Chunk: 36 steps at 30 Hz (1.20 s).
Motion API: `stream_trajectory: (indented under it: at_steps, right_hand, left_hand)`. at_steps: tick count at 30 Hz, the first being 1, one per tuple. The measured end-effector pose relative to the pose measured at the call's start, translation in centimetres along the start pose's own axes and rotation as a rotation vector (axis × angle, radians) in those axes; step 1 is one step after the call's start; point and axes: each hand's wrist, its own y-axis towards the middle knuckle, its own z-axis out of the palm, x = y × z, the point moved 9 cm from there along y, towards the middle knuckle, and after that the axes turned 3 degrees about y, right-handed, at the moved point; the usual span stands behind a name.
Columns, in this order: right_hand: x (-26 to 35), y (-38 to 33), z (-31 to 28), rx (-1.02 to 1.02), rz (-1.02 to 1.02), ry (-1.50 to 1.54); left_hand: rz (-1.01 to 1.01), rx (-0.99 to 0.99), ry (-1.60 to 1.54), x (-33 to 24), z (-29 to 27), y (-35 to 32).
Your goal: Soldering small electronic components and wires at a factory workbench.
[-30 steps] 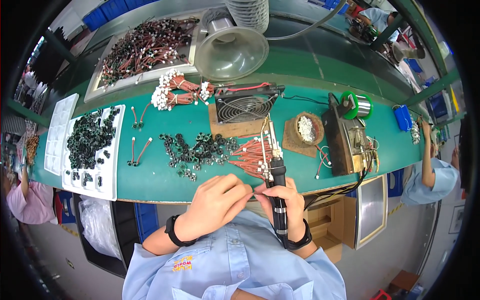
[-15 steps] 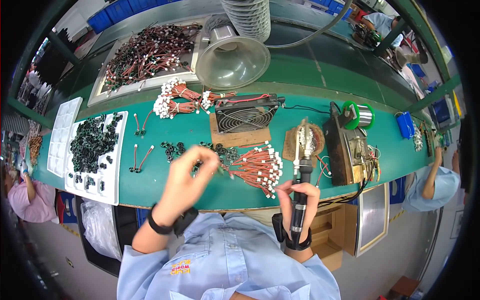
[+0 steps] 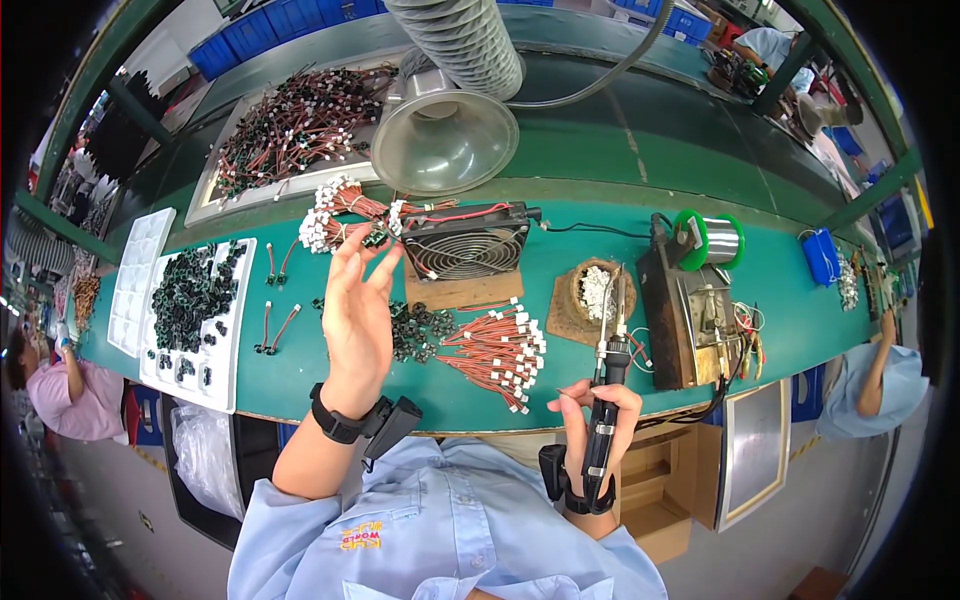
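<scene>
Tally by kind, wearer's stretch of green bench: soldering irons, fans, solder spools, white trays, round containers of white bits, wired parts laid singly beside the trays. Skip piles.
Soldering iron: 1
Fan: 1
Solder spool: 1
White trays: 2
Round container: 1
Single wired parts: 2
Total: 8

Left grip [image 3: 355, 325] was fingertip to fingertip with your right grip [image 3: 624, 408] a second ago; now well apart. Yours went via the loose black parts [image 3: 420, 335], up toward 11 o'clock; it now has a green-black part [image 3: 376, 237] at the fan's [image 3: 465, 250] 9 o'clock side. Right grip shifted toward 4 o'clock, soldering iron [image 3: 616, 362] tip going from the bowl's [image 3: 576, 295] 9 o'clock side to its 2 o'clock edge.
</scene>
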Motion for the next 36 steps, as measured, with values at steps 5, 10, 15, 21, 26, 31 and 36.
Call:
stream_trajectory:
  at_steps: [5, 10, 15, 21, 26, 31, 36]
  right_hand:
    - [-0.1, 0.1, 0.2, 0.013, 0.000, 0.027]
    - [-0.2, 0.0, 0.5, 0.048, -0.012, -0.010]
    - [1.2, 0.4, 2.0, 0.110, -0.008, -0.035]
    - [2.6, 1.7, 6.7, 0.314, 0.045, 0.023]
    - [2.7, 1.6, 8.5, 0.314, 0.034, 0.007]
    - [2.2, 1.1, 9.6, 0.348, 0.092, 0.097]
    - [2.7, 1.4, 10.7, 0.375, 0.124, 0.170]
  left_hand:
    - [-0.011, 0.003, 0.012, 0.2, 0.4, 0.6]
    - [0.103, -0.096, 0.254, -1.3, -1.8, -0.1]
    - [-0.116, 0.155, 0.510, -1.9, 1.0, -5.6]
    - [-0.414, 0.289, 0.272, 0.2, 2.2, -8.1]
    - [-0.450, 0.348, 0.235, 0.0, 2.0, -8.1]
    - [-0.486, 0.413, 0.096, 0.3, 1.3, -8.1]
    - [-0.587, 0.334, -0.150, 0.9, 1.4, -8.2]
